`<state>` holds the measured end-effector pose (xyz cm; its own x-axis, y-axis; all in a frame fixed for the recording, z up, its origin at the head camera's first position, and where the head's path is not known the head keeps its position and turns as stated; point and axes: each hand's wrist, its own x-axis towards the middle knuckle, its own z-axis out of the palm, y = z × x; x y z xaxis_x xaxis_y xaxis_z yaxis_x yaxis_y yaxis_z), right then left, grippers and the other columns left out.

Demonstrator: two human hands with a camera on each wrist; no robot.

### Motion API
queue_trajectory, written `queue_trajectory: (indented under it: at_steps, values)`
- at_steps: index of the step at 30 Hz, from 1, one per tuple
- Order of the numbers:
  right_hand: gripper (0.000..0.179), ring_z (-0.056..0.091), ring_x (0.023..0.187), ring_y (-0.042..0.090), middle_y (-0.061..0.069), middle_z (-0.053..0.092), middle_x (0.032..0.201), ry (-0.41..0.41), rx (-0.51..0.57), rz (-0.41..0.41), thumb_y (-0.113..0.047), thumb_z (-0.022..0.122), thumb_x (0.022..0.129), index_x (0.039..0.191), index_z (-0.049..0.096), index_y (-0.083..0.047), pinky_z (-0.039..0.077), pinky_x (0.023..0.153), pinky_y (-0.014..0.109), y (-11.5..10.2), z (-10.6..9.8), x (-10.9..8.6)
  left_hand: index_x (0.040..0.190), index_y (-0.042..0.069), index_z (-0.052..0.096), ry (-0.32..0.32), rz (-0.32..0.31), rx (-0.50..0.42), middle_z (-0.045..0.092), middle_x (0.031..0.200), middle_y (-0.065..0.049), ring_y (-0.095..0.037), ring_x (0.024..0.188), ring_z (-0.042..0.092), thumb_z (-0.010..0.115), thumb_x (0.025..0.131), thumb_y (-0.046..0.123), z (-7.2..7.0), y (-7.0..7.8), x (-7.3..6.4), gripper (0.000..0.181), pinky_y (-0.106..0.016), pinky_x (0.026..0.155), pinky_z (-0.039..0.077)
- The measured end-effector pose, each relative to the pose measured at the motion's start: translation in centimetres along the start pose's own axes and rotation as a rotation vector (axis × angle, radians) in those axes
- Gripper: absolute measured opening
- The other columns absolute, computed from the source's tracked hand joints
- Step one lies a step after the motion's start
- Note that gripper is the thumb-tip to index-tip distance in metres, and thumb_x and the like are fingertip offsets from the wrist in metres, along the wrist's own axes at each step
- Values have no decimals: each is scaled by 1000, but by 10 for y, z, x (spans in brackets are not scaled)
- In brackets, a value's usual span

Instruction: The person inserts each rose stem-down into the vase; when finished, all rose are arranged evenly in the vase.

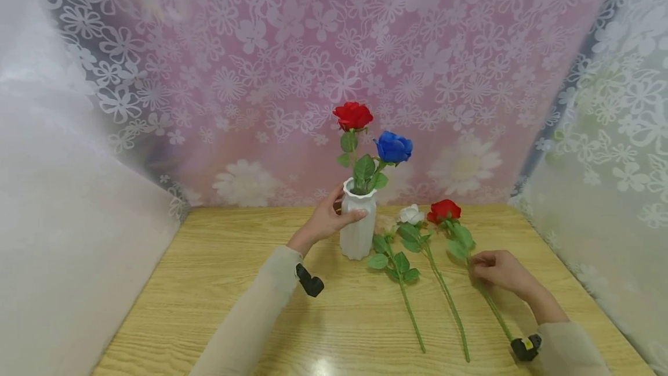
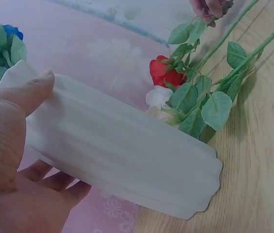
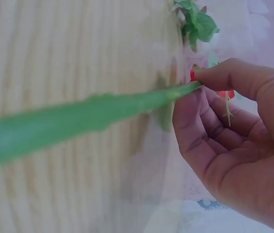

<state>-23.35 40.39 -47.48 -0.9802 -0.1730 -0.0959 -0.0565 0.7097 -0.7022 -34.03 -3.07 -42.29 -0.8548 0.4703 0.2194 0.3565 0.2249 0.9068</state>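
My left hand (image 1: 331,217) grips a white fluted vase (image 1: 358,231) near its top, thumb across the front and fingers round the far side. Upright in the vase stand a red rose (image 1: 353,116) and a blue rose (image 1: 394,147). On the right, my right hand (image 1: 501,271) pinches the green stem (image 3: 127,108) of another red rose (image 1: 445,212) between thumb and fingers. Its bloom points toward the back of the table. Left of it lie a white rose (image 1: 411,214) and a pale peach rose (image 1: 385,225), whose bloom is partly hidden.
The wooden table (image 1: 219,306) holds all of this. A pink floral curtain (image 1: 261,103) hangs behind, with pale sheets at the left (image 1: 62,219) and right (image 1: 600,208). Stems of the lying roses run toward the table's front. A small black camera sits on each wrist.
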Motion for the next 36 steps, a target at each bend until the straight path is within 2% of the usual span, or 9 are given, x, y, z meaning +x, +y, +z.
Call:
queue_trajectory:
  at_steps: [6,10,12,17,19,23,25,29,36]
  values:
    - [47,75,92,21,34,68,124,10,75,-24,-12,59,107,141,52,21,64,75,33,-7,-3,-1,170,31,19,-4,-10,0,43,165,-7,-35,149,49,74,100,31,0,1,0,89,-56,116,48]
    - [49,74,89,15,30,70,118,52,133,-51,-14,60,108,143,50,20,64,76,34,-17,-6,1,171,30,18,-1,-20,-5,42,166,-7,-36,148,49,75,100,32,0,0,1,91,-56,114,50]
    - [50,73,88,12,22,72,113,78,163,-63,-15,61,108,143,50,19,65,77,34,-25,-8,3,171,30,18,1,-15,-7,42,166,-7,-36,148,49,75,100,31,1,0,1,91,-57,114,49]
    - [53,71,88,5,-7,68,108,140,270,-125,-17,62,108,146,46,16,65,78,32,-51,-17,7,170,29,21,7,8,-10,44,165,-10,-38,147,50,75,100,26,1,0,0,89,-58,115,48]
    - [48,71,89,6,-11,68,106,160,355,-163,-15,62,108,144,48,13,65,78,32,-65,-21,8,170,30,21,10,7,-10,44,164,-11,-38,147,50,75,100,27,1,0,0,89,-58,116,47]
    - [31,72,91,10,-5,68,106,196,532,-266,-10,63,106,136,57,-1,65,76,31,-95,-27,9,170,31,20,10,0,-30,43,165,-10,-38,148,49,75,100,28,1,0,0,89,-59,114,49]
    - [25,71,92,11,-3,68,108,216,584,-320,-8,65,105,130,61,-9,65,75,30,-111,-28,11,170,31,20,7,-1,-38,42,165,-10,-38,148,49,74,100,29,1,1,0,89,-59,113,50]
    - [25,71,91,11,-3,68,109,267,595,-391,-7,67,104,128,64,-11,65,75,28,-137,-30,13,170,31,20,5,-2,-32,41,167,-9,-38,149,48,74,100,28,1,2,-1,88,-59,113,49]
    - [24,73,88,12,-3,67,105,308,610,-426,-6,69,102,125,63,-10,65,75,27,-170,-27,21,171,28,19,10,-15,-5,39,167,-10,-38,150,46,73,101,25,2,4,-3,88,-58,114,49]
